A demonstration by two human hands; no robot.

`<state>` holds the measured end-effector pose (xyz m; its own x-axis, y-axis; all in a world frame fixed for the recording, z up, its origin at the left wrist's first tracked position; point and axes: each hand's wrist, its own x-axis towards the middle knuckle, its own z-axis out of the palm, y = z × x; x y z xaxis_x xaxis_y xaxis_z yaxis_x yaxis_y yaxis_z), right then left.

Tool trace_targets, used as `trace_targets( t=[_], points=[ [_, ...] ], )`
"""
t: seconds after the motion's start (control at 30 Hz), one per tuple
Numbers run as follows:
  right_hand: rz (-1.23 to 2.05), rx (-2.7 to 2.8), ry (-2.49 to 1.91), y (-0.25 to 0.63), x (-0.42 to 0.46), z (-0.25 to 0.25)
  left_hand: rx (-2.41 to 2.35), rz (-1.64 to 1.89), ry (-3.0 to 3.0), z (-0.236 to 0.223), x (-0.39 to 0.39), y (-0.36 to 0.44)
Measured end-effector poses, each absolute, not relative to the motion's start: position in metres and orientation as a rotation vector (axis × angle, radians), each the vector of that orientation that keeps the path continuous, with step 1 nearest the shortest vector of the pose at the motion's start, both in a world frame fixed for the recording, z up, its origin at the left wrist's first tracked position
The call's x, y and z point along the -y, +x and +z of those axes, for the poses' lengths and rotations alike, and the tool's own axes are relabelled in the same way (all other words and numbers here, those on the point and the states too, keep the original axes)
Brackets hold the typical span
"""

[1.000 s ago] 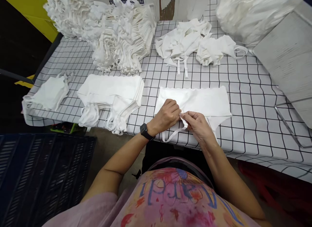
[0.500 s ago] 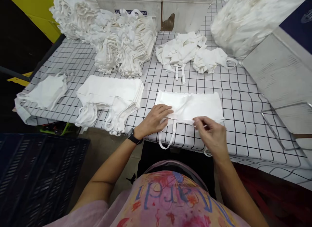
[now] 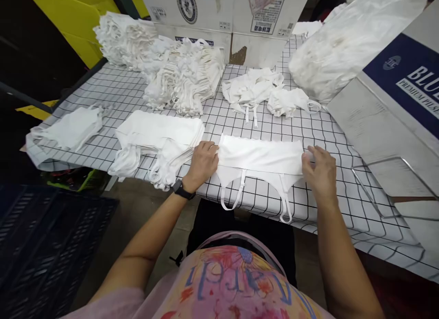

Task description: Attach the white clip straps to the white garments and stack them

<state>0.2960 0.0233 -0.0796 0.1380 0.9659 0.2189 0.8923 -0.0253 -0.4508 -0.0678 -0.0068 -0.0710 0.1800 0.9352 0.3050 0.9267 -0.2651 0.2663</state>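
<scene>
A white strapped garment [image 3: 260, 157] lies flat on the checked table [image 3: 339, 140], its two straps hanging over the near edge. My left hand [image 3: 203, 162], with a black watch on the wrist, grips the garment's left end with curled fingers. My right hand [image 3: 318, 169] holds its right end, fingers bent over the cloth. Both hands sit at opposite ends of the garment.
A neat stack of folded white garments [image 3: 161, 136] lies just left of my left hand. Loose garments [image 3: 264, 93] and large bundles [image 3: 178, 74] sit farther back. Cardboard boxes [image 3: 226, 17] stand behind; another box [image 3: 394, 104] and a wire frame [image 3: 394, 186] lie right. A dark crate [image 3: 44, 246] is below left.
My hands moved apart from the garment's middle strap to its two ends. The garment now lies spread flat with both straps hanging down. The camera view tilted up.
</scene>
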Motion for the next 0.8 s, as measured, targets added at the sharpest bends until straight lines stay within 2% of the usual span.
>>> trace_targets(
  t=[0.37, 0.8],
  points=[
    [0.203, 1.656, -1.937, 0.314, -0.086, -0.098, -1.889, 0.272, 2.37, -0.056, -0.067, -0.051],
    [0.479, 1.79, -1.876, 0.306, -0.093, -0.076, -1.858, 0.209, 2.271, -0.05, -0.086, -0.059]
  ],
)
